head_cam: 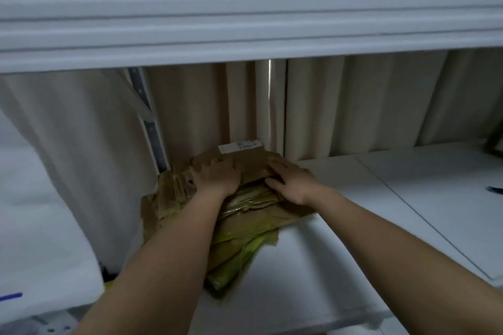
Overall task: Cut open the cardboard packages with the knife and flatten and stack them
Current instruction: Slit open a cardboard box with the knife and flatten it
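Both hands, left [216, 175] and right [292, 181], press flat, grip open, on flattened cardboard [245, 228] stacked on white bench [313, 266] against curtain [353, 106]; shelf beam [245, 19] overhangs.

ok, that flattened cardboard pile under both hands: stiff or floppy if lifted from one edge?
Probably floppy: the flattened cardboard pile looks creased and torn, with loose uneven flaps. The sheets lie skewed, so they may slide apart, more so where glossy yellow-green tape shows. The left hand and right hand press it flat, hinting at springback.
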